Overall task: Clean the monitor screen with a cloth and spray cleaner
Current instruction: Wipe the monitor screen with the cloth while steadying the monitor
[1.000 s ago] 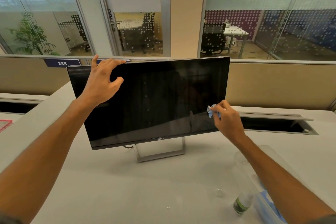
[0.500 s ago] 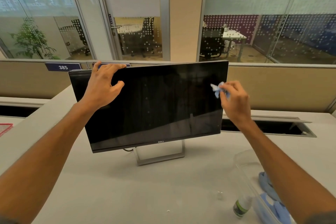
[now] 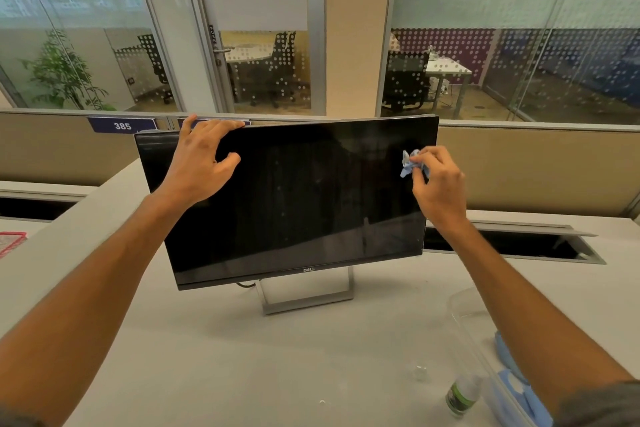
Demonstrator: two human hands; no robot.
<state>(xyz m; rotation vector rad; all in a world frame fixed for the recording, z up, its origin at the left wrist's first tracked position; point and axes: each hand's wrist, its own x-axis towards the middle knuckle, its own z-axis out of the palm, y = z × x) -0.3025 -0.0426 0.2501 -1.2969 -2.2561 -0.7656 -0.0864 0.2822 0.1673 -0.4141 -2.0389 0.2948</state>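
Observation:
A black Dell monitor (image 3: 304,198) stands on a silver stand in the middle of the desk, its screen dark. My left hand (image 3: 199,163) grips the monitor's top edge near the left corner, fingers over the rim and thumb on the screen. My right hand (image 3: 438,184) is closed on a crumpled blue cloth (image 3: 408,163) and presses it against the upper right part of the screen. A small spray bottle (image 3: 462,395) with a green label stands on the desk at the lower right, partly behind a box.
A clear plastic box (image 3: 464,308) with blue cloths inside sits at the lower right under my right forearm. An open cable tray (image 3: 519,244) lies in the desk behind the monitor on the right. A beige partition runs along the back. A red item (image 3: 10,243) is at the far left.
My right hand has carried the cloth up from the lower right part of the screen to the upper right part. My left hand has stayed on the top edge.

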